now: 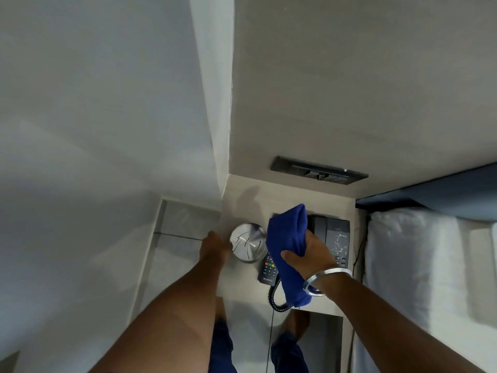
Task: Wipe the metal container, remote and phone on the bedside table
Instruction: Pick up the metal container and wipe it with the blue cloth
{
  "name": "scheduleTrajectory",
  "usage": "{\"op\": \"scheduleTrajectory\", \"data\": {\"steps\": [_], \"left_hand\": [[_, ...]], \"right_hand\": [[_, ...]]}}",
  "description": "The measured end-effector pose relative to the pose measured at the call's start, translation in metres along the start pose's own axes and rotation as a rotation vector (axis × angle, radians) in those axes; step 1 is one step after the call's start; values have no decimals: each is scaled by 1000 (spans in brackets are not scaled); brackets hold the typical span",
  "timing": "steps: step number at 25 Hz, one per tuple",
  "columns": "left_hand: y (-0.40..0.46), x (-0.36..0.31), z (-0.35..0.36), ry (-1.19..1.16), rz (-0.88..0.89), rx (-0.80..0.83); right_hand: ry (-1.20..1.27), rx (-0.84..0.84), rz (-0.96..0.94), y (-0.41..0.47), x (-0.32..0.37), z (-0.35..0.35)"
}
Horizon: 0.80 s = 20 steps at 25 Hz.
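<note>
A round shiny metal container [248,242] stands on the left part of the pale bedside table [242,197]. My left hand [215,246] is against its left side, fingers curled around it. My right hand [309,254] grips a bunched blue cloth [287,238] above the table. The cloth hangs over a dark remote [266,270] with coloured buttons, which lies between the container and a dark desk phone [333,235]. The phone's coiled cord [274,297] loops off the front edge.
A white wall runs along the left, and a beige panel with a dark switch plate [318,170] stands behind the table. A bed with a white pillow [419,259] lies at the right. My legs and feet [295,327] are on the tiled floor below.
</note>
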State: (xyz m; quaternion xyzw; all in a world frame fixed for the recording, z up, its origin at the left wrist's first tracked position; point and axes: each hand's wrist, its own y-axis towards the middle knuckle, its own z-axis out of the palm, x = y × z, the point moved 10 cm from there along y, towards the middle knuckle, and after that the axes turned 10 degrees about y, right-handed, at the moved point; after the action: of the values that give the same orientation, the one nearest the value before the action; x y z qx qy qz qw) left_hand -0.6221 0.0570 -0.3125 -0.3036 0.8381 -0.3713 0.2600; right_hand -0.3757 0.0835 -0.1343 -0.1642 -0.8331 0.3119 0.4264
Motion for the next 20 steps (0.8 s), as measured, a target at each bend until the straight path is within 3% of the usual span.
{"op": "scheduleTrajectory", "data": {"steps": [4, 7, 12, 15, 17, 20], "left_hand": [[12, -7, 30, 42, 71, 1], [6, 4, 13, -39, 28, -36], [-103, -6, -54, -600, 75, 120], [-198, -48, -96, -901, 227, 406], [-271, -92, -137, -1079, 452, 647], [-383, -155, -224, -1162, 847, 735]], "right_hand": [[-46, -61, 3, 2, -15, -8], [-92, -57, 19, -10, -28, -6], [-61, -82, -148, -84, 37, -36], [-164, -113, -395, -144, 120, -63], [-199, -126, -649, -201, 187, -85], [-465, -161, -981, -288, 264, -112]]}}
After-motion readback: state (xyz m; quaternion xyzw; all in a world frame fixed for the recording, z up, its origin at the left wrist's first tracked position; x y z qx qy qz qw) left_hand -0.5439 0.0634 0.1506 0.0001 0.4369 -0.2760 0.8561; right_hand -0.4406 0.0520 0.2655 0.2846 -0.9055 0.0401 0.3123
